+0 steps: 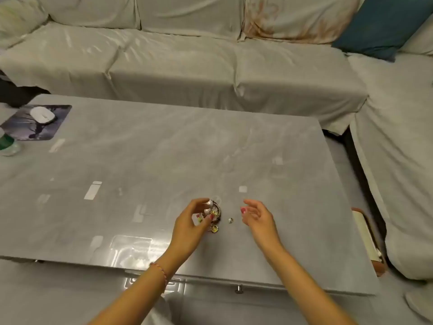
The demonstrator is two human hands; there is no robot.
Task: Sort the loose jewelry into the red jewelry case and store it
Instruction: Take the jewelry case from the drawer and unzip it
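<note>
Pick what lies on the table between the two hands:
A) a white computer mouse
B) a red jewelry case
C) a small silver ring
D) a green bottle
C: a small silver ring lies alone on the table, between the left hand at the jewelry pile and the open right hand.

A home living room: a cloth-covered corner sofa (187, 66) wraps around a glossy grey coffee table (140, 160).

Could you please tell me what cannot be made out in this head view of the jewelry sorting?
- Jewelry pile: pieces blurred, partly hidden by left hand.
- Small ring: too small to identify.
- Right hand: holds nothing visible.
- Red jewelry case: nowhere in view.
- Bottle: cut by left edge.
</note>
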